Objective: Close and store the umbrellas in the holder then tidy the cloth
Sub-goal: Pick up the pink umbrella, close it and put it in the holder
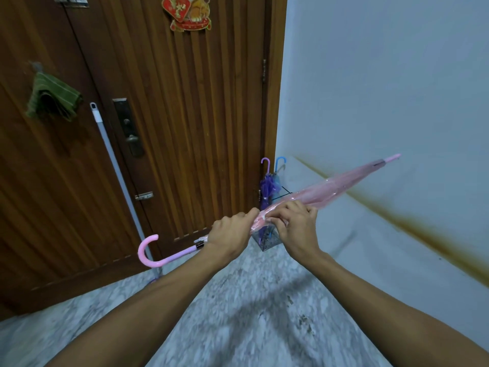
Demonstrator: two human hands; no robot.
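A closed pink umbrella lies almost level in front of me, its hooked handle at the left and its tip pointing up to the right. My left hand grips it near the handle end. My right hand pinches the folded canopy just beside it. Behind my hands, in the corner by the door, a clear umbrella holder contains a purple umbrella and a blue umbrella, both upright with hooks on top. A green striped cloth hangs on a hook on the door at the upper left.
A wooden door fills the left and centre, with a lock plate and a white mop handle leaning on it. A pale wall with a brown stained band runs along the right. The floor is grey speckled stone.
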